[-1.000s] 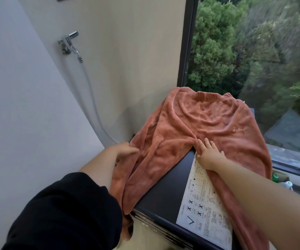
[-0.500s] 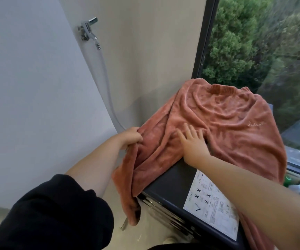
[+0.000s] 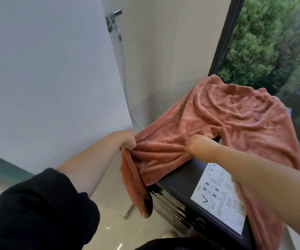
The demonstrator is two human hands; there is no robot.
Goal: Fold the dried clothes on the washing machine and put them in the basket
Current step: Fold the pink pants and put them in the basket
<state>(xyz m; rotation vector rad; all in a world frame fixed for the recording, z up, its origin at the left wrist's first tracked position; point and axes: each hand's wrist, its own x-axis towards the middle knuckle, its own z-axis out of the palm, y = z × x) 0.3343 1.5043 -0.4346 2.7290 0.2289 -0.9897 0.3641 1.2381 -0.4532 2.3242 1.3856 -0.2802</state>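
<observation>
A pair of terracotta fleece trousers (image 3: 235, 114) lies spread over the top of the black washing machine (image 3: 185, 179), waistband at the far end by the window. One leg hangs off the machine's left edge, the other runs down the right side under my right arm. My left hand (image 3: 127, 140) grips the bunched fabric of the left leg at the machine's left edge. My right hand (image 3: 197, 146) pinches the cloth near the crotch, fingers curled into it. No basket is in view.
A white instruction sticker (image 3: 219, 197) lies on the machine's lid. A tap (image 3: 114, 24) with a hose (image 3: 125, 83) hangs on the wall behind. A window with a dark frame (image 3: 224, 38) stands to the right, and a pale tiled floor (image 3: 113, 230) lies below.
My right hand went from lying flat on the trousers to pinching the fabric near the crotch. My left hand kept its grip on the left leg. The camera view swung left.
</observation>
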